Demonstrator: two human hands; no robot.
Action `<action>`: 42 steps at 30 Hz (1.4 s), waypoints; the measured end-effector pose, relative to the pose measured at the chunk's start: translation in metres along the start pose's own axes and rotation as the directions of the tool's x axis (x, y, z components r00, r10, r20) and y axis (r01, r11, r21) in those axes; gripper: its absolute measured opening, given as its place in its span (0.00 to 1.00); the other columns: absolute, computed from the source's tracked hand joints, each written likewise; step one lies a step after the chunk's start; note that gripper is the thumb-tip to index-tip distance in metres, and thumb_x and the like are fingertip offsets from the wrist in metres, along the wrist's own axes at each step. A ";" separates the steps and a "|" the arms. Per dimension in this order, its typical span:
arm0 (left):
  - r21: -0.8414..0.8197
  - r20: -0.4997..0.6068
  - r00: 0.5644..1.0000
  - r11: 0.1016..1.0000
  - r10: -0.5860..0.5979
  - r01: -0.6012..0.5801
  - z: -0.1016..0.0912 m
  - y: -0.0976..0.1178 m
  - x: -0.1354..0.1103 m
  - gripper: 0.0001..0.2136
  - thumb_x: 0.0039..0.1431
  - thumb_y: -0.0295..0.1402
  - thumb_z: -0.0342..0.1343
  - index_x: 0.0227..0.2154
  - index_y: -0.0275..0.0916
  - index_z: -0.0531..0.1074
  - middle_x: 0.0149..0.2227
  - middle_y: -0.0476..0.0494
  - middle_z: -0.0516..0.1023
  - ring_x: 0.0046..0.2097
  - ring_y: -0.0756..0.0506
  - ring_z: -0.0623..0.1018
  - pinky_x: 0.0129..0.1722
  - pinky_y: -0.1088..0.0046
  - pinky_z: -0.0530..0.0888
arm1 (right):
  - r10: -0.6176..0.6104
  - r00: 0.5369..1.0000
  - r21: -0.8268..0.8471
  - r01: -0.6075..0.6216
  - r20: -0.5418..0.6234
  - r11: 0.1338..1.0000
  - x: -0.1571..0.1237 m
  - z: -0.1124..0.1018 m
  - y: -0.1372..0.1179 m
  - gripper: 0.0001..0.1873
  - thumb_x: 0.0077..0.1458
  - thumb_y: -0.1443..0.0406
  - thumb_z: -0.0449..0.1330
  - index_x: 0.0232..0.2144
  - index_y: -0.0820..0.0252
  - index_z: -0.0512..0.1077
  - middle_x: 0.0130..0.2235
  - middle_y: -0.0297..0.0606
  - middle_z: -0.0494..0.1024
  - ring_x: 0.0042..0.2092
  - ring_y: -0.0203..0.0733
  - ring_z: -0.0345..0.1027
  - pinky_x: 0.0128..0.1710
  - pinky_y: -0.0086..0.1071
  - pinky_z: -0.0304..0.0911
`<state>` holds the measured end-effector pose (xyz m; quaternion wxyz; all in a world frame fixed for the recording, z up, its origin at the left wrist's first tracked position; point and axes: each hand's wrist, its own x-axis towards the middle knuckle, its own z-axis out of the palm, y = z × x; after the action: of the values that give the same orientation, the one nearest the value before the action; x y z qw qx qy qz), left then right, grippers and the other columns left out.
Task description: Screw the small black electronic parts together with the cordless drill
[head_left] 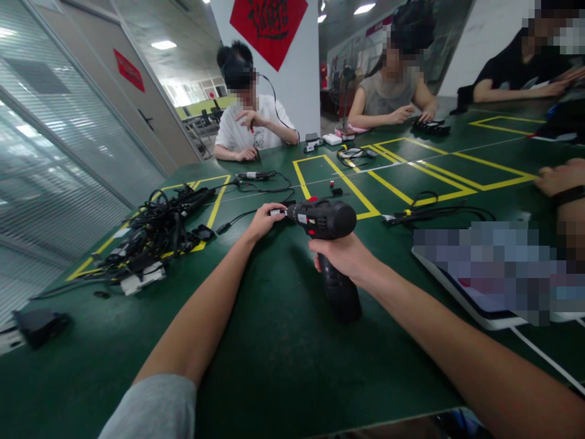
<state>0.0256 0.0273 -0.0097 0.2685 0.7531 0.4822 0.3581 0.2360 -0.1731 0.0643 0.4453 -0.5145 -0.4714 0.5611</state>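
Note:
My right hand (340, 256) is wrapped round the grip of a black cordless drill (322, 217), which points forward and left. Ahead of it, my left hand (266, 222) has its fingers closed on a small black adapter box with a white label (276, 213), steadying it on the green table. The drill's tip reaches the near side of this box; whether it sits in a screw I cannot make out. A black cable (240, 217) runs left from the box, ending in a plug (223, 228).
A heap of black cables and adapters (169, 219) lies to the left, inside yellow tape. A tablet (461, 292) lies on the right, with black cables (439, 213) behind it. A similar adapter (253, 175) lies farther back. Several people sit round the table.

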 end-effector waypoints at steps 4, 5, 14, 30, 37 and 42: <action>0.005 0.004 1.000 1.000 0.005 -0.005 0.000 -0.001 0.000 0.18 0.46 0.37 0.59 0.43 0.42 0.78 0.49 0.45 0.77 0.52 0.39 0.73 0.59 0.59 0.66 | 0.006 1.000 0.000 -0.006 0.002 1.000 0.000 0.001 0.001 0.05 0.43 0.72 0.59 0.19 0.60 0.68 0.16 0.36 0.70 0.18 0.37 0.64 0.20 0.31 0.60; 0.006 0.004 1.000 1.000 0.008 -0.008 0.000 -0.001 0.000 0.18 0.46 0.37 0.59 0.43 0.42 0.78 0.49 0.45 0.77 0.53 0.39 0.72 0.60 0.59 0.65 | 0.005 1.000 -0.003 -0.005 0.001 1.000 0.000 0.001 0.001 0.05 0.43 0.72 0.59 0.19 0.60 0.68 0.16 0.36 0.70 0.18 0.37 0.64 0.20 0.31 0.60; 0.002 0.004 1.000 1.000 0.011 -0.011 0.001 -0.003 0.001 0.18 0.46 0.38 0.59 0.43 0.42 0.78 0.48 0.45 0.77 0.52 0.39 0.73 0.59 0.59 0.66 | -0.009 1.000 -0.023 0.009 -0.001 1.000 0.001 -0.001 0.003 0.05 0.43 0.71 0.59 0.20 0.60 0.68 0.15 0.36 0.70 0.18 0.38 0.64 0.19 0.31 0.59; 0.003 0.004 1.000 1.000 0.020 -0.020 0.000 -0.001 0.001 0.18 0.46 0.37 0.59 0.43 0.41 0.79 0.48 0.45 0.77 0.51 0.39 0.73 0.58 0.60 0.66 | -0.004 1.000 -0.005 0.004 0.007 1.000 0.000 0.000 0.000 0.05 0.43 0.71 0.60 0.21 0.60 0.68 0.15 0.35 0.69 0.18 0.38 0.64 0.20 0.31 0.60; -0.005 0.006 1.000 1.000 0.003 -0.003 -0.001 0.002 -0.001 0.18 0.46 0.37 0.59 0.43 0.41 0.78 0.49 0.44 0.77 0.50 0.40 0.73 0.58 0.59 0.66 | -0.007 1.000 -0.020 0.007 0.001 1.000 0.002 0.000 0.001 0.05 0.43 0.71 0.59 0.19 0.60 0.68 0.15 0.36 0.70 0.17 0.38 0.64 0.19 0.31 0.59; 0.005 0.001 1.000 1.000 0.006 -0.006 0.000 0.000 0.001 0.18 0.46 0.37 0.59 0.43 0.42 0.79 0.49 0.45 0.77 0.51 0.39 0.73 0.59 0.59 0.66 | -0.004 1.000 -0.024 0.004 0.002 1.000 0.002 0.000 0.001 0.04 0.42 0.72 0.59 0.20 0.60 0.68 0.14 0.35 0.70 0.17 0.38 0.64 0.19 0.30 0.59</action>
<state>0.0257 0.0283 -0.0095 0.2656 0.7554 0.4807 0.3573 0.2359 -0.1717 0.0636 0.4399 -0.5183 -0.4795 0.5549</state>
